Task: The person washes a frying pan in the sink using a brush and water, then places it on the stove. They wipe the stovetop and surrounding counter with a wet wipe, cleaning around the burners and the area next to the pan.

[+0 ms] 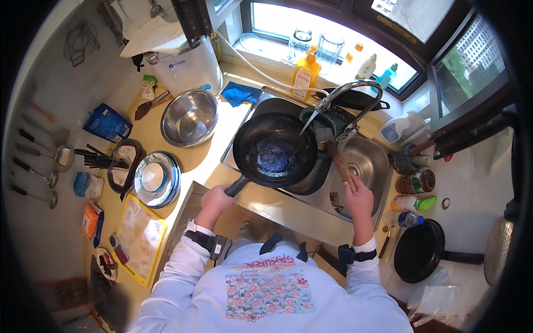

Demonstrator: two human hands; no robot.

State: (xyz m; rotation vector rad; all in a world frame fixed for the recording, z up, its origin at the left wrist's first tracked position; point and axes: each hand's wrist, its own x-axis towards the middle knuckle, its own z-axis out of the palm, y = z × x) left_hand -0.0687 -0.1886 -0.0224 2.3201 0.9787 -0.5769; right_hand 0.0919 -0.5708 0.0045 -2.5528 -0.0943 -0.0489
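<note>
My left hand (217,202) grips the handle of a black wok (254,139), holding it over the left part of the steel double sink (385,175). A bluish, shiny patch lies in the wok's bowl. In my right hand (359,196) is the wooden handle of a brush (342,164). Its pale head (322,134) is just right of the wok's rim, over a dark green bowl (310,113). Above the wok arches a chrome faucet (354,85); a bright streak below its spout looks like running water.
Left on the counter stand a steel basin (190,118), stacked plates (175,183) with a small bowl (153,176) and a yellow-edged cutting board (163,245). A yellow pump bottle (307,75) stands behind the sink. Right are jars (415,182) and a black frying pan (418,249).
</note>
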